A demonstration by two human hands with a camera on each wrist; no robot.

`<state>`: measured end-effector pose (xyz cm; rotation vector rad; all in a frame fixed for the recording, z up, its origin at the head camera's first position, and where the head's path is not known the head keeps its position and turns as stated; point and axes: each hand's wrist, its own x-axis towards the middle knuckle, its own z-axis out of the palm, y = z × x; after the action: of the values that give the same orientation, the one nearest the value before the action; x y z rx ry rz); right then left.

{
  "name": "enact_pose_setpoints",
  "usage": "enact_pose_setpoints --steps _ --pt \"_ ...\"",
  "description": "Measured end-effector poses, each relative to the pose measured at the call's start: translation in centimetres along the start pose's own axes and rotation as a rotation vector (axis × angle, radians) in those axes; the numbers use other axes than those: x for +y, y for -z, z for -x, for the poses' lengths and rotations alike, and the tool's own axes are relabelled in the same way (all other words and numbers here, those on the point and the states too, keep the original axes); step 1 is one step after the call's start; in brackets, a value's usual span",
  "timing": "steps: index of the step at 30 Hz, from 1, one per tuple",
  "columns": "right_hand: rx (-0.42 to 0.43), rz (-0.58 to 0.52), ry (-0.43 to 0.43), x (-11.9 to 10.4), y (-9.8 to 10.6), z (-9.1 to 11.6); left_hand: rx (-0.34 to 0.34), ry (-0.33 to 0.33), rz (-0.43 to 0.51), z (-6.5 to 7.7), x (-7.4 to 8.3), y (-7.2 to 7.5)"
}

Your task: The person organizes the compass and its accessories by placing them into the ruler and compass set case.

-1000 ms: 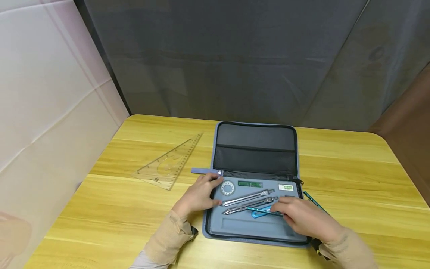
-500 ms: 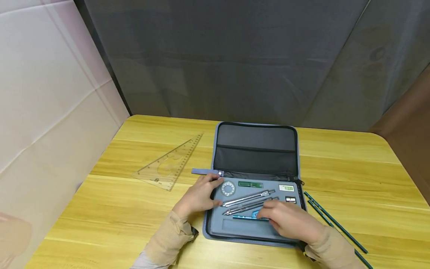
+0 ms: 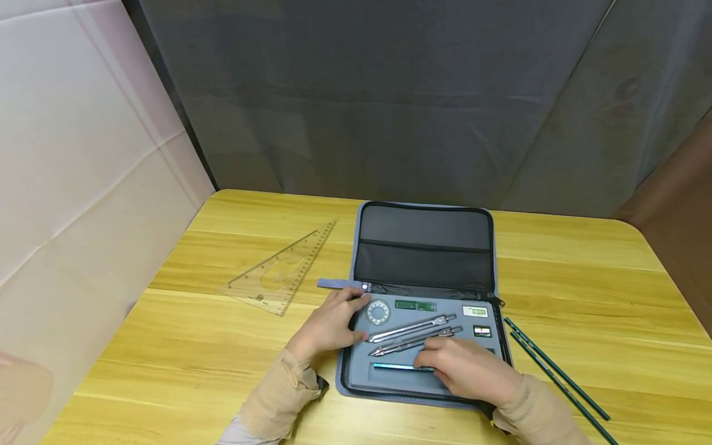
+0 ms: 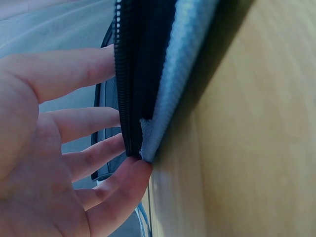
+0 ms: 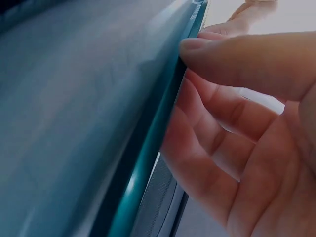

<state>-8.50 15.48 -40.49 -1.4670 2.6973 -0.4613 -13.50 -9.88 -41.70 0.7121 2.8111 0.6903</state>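
Observation:
In the head view my right hand [image 3: 470,371] pinches a dark green pencil [image 3: 389,366] that lies along the long slot at the front of the grey tray [image 3: 358,374]. The right wrist view shows thumb and fingertips on the pencil [image 5: 148,133]. My left hand [image 3: 325,321] touches the left edge of the open zip case [image 3: 425,224]; its fingers [image 4: 94,71] are spread against the zip edge in the left wrist view. Two metal compasses [image 3: 408,329] [image 3: 414,342] lie in the tray behind the pencil. Part of the tray is hidden under my right hand.
A clear set square [image 3: 272,290] lies left of the case. Two more green pencils [image 3: 562,374] lie on the table to its right. The tray also holds a round dial-like piece [image 3: 378,313], a green case [image 3: 414,305], a white eraser [image 3: 474,311] and a sharpener [image 3: 481,332].
My right hand has moved left and toward me, bringing the pencil from across the compasses to the front slot. The two pencils on the right are now uncovered. My left hand stays put.

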Motion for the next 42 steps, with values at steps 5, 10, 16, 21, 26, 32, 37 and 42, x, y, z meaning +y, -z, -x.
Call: enact_pose_setpoints --steps 5,10,16,21,26,32,37,42 --pt "-0.012 0.024 -0.03 -0.4 0.0 -0.3 0.002 -0.001 0.0 0.0 0.1 0.1" --pt "-0.033 0.059 -0.055 -0.7 0.0 -0.7 0.003 -0.002 0.0 0.0 0.0 0.0" --pt "-0.039 0.071 -0.071 -0.8 -0.2 -0.8 0.002 0.0 0.001 0.0 -0.1 -0.1" --pt "-0.053 0.072 -0.075 -0.8 -0.4 -0.9 -0.002 0.005 0.0 0.0 0.0 0.0" --pt "-0.051 0.052 -0.063 -0.6 -0.7 -1.1 -0.006 0.009 0.002 0.0 0.0 0.0" --pt "-0.001 0.074 -0.026 -0.5 -1.2 -1.0 -0.009 0.01 -0.002 -0.1 0.0 0.0" --pt "0.004 0.069 -0.019 -0.4 -1.2 -0.9 -0.007 0.006 0.0 -0.1 0.0 0.0" --pt "0.009 0.076 0.001 -0.4 -1.2 -0.6 -0.002 0.006 0.004 -0.1 0.0 -0.1"
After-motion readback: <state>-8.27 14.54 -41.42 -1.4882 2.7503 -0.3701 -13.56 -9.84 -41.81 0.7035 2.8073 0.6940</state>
